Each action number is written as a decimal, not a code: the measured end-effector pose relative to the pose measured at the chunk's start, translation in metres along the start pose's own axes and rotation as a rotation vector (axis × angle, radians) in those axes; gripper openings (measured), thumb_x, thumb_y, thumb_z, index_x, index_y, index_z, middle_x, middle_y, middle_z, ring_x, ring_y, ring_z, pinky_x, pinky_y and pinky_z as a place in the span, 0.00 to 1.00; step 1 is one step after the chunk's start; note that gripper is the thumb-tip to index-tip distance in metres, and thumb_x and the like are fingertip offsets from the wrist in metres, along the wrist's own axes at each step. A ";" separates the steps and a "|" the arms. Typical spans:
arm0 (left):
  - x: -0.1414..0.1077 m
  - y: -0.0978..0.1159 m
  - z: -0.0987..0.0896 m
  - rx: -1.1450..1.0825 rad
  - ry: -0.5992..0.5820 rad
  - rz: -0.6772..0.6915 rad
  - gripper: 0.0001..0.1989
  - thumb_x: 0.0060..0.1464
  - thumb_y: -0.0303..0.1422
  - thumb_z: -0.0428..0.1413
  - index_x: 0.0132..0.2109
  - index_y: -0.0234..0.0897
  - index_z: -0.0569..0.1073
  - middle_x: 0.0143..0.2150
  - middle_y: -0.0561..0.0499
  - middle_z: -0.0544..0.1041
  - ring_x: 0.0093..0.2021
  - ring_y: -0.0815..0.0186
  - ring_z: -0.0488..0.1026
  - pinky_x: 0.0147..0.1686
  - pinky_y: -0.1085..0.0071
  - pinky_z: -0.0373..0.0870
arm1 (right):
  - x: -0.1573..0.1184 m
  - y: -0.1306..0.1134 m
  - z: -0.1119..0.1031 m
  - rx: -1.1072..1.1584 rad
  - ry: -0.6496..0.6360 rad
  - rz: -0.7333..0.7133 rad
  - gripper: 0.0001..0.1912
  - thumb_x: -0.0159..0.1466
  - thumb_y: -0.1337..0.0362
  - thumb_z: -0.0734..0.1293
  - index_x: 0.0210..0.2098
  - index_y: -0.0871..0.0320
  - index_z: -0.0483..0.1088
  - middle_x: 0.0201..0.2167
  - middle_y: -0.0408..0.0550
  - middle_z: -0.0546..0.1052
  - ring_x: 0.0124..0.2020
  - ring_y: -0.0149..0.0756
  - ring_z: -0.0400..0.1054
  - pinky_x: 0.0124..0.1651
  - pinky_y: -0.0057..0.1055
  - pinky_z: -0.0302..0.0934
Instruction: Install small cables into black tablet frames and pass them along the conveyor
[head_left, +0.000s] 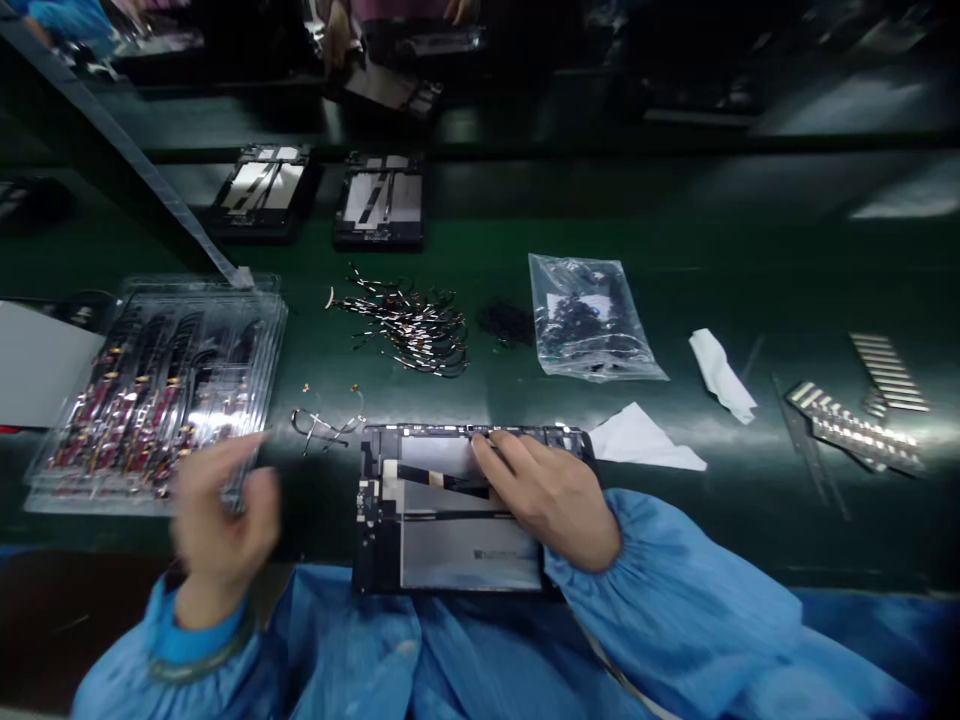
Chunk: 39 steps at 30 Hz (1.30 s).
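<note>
An opened tablet (471,555) lies before me, its insides facing up, with a silver panel, dark ribbon cables and a small board along the left side. My right hand (551,490) rests on it from the right, fingers stretched out and fingertips on the parts along its far edge; its thumb is hidden. My left hand (221,525), blurred by motion, hovers at the near right corner of a stack of clear plastic trays (259,375) with red and black cable parts. Its thumb and forefinger stand apart. Several loose thin cables (326,428) lie between this hand and the tablet.
Beyond the tablet lie a pile of short cables (412,325), small black pieces (506,322) and a clear bag (592,320). White papers (649,440) and metallic strips (862,430) are to the right. Two more opened tablets (380,200) stand farther back; a slanted bar (142,165) crosses the left.
</note>
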<state>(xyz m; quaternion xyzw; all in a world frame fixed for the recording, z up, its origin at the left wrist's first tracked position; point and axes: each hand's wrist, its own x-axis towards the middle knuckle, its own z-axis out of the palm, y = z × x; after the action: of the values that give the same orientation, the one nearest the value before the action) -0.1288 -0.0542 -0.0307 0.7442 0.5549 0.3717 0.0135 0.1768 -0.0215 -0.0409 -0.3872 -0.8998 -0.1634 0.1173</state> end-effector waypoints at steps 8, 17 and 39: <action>0.054 0.056 0.090 -0.071 -0.620 0.563 0.12 0.61 0.28 0.45 0.51 0.33 0.66 0.57 0.45 0.71 0.59 0.59 0.64 0.59 0.57 0.59 | 0.001 0.000 0.001 0.020 0.033 0.019 0.12 0.65 0.72 0.58 0.41 0.65 0.72 0.31 0.50 0.75 0.27 0.33 0.63 0.28 0.31 0.51; 0.054 0.051 0.095 0.009 -0.685 0.599 0.19 0.59 0.23 0.45 0.56 0.34 0.64 0.57 0.47 0.70 0.59 0.62 0.64 0.61 0.56 0.55 | -0.022 0.013 -0.013 0.132 -0.052 0.037 0.16 0.67 0.74 0.53 0.47 0.65 0.69 0.35 0.51 0.76 0.31 0.33 0.66 0.31 0.30 0.57; 0.051 0.055 0.095 0.141 -0.618 0.697 0.19 0.59 0.23 0.46 0.55 0.34 0.68 0.58 0.47 0.70 0.57 0.57 0.65 0.59 0.51 0.59 | -0.030 0.012 -0.003 0.019 0.034 0.086 0.12 0.66 0.72 0.59 0.44 0.60 0.72 0.36 0.48 0.77 0.30 0.31 0.64 0.30 0.30 0.56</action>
<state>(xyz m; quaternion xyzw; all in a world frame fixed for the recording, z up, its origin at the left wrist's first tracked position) -0.0244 0.0046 -0.0476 0.9609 0.2660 0.0766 0.0017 0.2060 -0.0348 -0.0458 -0.4217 -0.8816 -0.1562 0.1433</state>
